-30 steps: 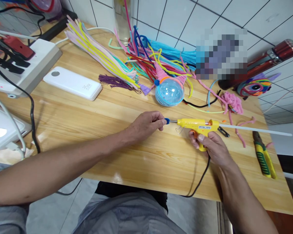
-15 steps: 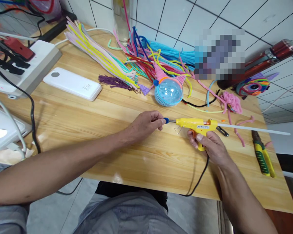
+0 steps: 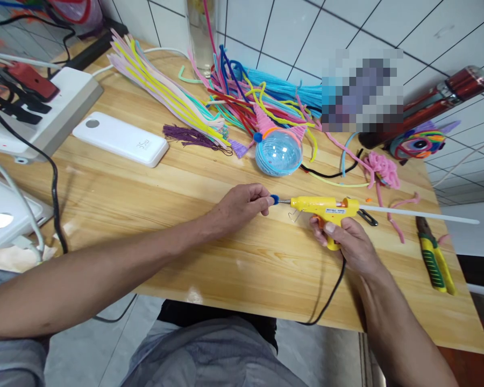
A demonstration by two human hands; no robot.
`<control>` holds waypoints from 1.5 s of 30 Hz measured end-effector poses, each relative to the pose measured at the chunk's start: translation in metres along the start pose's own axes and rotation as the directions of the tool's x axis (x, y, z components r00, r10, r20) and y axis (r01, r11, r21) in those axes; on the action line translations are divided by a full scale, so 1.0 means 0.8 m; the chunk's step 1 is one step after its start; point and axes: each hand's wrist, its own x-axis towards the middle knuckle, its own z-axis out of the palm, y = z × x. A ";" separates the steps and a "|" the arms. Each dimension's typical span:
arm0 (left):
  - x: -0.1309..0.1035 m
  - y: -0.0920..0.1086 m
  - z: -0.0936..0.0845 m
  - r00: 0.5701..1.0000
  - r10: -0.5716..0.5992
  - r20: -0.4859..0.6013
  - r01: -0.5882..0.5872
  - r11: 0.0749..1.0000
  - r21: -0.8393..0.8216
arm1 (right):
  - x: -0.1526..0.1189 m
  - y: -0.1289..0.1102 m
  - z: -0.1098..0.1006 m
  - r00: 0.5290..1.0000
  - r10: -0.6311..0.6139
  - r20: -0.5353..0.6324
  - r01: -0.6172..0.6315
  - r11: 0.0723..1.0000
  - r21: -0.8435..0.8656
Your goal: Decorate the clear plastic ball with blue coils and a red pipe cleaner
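Note:
My left hand (image 3: 248, 205) pinches a small dark blue fuzzy piece (image 3: 274, 199) between thumb and fingers. The metal nozzle of a yellow glue gun (image 3: 314, 204) points left and meets the blue piece. Wrapped round the gun's handle is my right hand (image 3: 349, 239), with a finger by the orange trigger. A long white glue stick (image 3: 419, 214) sticks out of the gun's back end. Behind the hands sits a light blue coiled bowl shape (image 3: 278, 156) with pink pointed ears, an orange band and a blue ball at its side.
Pipe cleaners (image 3: 173, 91) lie along the back. A white power bank (image 3: 121, 138) and a power strip (image 3: 70, 102) are at left. Pliers (image 3: 433, 255), a dark red flask (image 3: 427, 105) and a colourful fuzzy piece (image 3: 419, 144) are at right. A black cord hangs below the gun.

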 end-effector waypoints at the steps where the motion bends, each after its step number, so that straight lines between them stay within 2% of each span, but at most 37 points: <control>1: 0.000 0.000 0.000 1.000 0.004 0.000 -0.004 1.000 0.006 | 0.000 0.000 0.000 1.000 -0.001 -0.002 0.001 1.000 -0.004; 22: -0.001 0.000 -0.001 1.000 0.013 -0.001 -0.013 1.000 0.025 | -0.001 -0.001 0.001 1.000 0.019 -0.021 -0.020 1.000 -0.012; 35: 0.001 0.001 0.000 1.000 -0.009 -0.002 0.009 1.000 0.013 | -0.002 -0.002 0.003 1.000 -0.015 -0.022 0.015 1.000 0.007; 45: 0.002 -0.006 -0.001 1.000 -0.018 0.008 0.018 1.000 -0.010 | -0.003 -0.003 0.003 0.999 0.003 -0.039 -0.004 1.000 -0.018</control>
